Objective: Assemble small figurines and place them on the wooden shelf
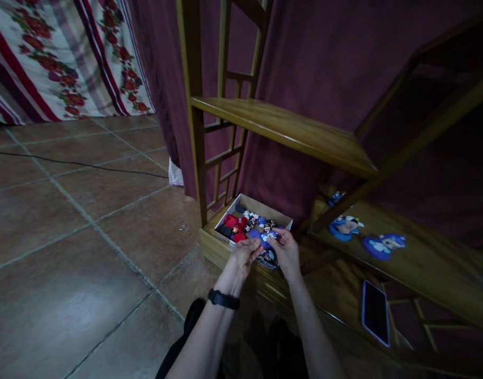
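Hanging at far left, a floral cloth (69,60) reaches the tiled floor (107,221). Near the center, an open box (267,208) of small figurines (238,228) sits on a low wooden ledge (215,250). Over it, the left hand (244,255), wearing a dark wristband (223,299), closes its grip on one side of a blue figurine (267,238); the right hand (286,252) pinches the other. Farther right, more figures (382,246) occupy a shelf (426,271), with a phone (375,312) lying lower down.

Blue-and-white figurine (267,238) over open box (265,206)
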A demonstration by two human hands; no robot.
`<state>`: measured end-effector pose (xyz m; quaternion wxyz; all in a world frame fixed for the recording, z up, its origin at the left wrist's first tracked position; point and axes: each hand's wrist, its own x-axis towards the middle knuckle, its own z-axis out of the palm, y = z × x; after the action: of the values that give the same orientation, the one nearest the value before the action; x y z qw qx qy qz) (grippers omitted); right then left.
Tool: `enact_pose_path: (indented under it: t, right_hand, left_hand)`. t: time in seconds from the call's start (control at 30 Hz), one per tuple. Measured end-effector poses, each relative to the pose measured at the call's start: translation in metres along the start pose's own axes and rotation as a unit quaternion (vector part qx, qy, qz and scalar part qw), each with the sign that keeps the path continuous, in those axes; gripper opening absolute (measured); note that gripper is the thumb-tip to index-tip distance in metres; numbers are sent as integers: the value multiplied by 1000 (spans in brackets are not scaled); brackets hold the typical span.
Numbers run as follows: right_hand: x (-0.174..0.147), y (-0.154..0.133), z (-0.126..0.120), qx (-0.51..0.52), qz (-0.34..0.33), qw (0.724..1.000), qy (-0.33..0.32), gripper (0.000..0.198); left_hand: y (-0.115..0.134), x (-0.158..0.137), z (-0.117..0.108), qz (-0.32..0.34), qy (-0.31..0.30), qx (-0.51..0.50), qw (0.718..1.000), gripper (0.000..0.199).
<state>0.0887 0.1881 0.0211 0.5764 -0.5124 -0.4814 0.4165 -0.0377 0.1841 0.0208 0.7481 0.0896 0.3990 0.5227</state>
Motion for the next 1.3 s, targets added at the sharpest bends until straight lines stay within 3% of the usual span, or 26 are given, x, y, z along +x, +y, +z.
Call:
enact_pose_path:
  t: [0.13,0.33,0.8,1.3]
  right_hand:
    - [-1,3,1,0,4,1000,-6,30]
    - [-1,13,6,9,7,999,45,33]
    - [-2,17,9,48,10,994,96,38]
    - [2,15,-2,21,2,1000,20,33]
  left_hand:
    - [-2,-1,-1,7,10,-3,1000,6]
    - [-12,-3,8,67,64,-24,995,8]
    - [-42,5,13,153,60,-29,986,23]
    - [-27,-1,9,75,55,-45,995,11]
